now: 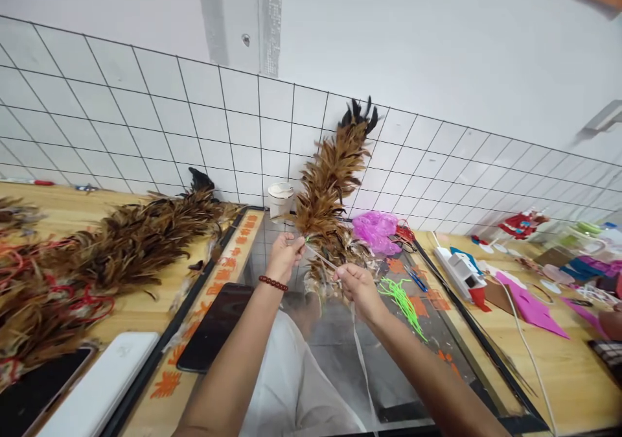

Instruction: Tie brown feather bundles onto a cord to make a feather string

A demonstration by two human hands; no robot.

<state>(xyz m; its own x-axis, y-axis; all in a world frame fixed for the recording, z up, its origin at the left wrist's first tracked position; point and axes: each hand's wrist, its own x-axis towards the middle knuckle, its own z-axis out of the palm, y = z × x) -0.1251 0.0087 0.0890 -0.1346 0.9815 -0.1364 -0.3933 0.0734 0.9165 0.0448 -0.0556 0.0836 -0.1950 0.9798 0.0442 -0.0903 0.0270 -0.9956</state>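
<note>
Head view. The left hand, a bead bracelet at its wrist, pinches the lower stem of a brown feather duster, which stands tilted over the glass-topped bench near the tiled wall. The right hand grips a pale strip of tape that runs to the stem. Orange characters edge the bench frame; they are too blurred to read. Finished feather dusters lie to the left; green ties lie just right of the hands.
</note>
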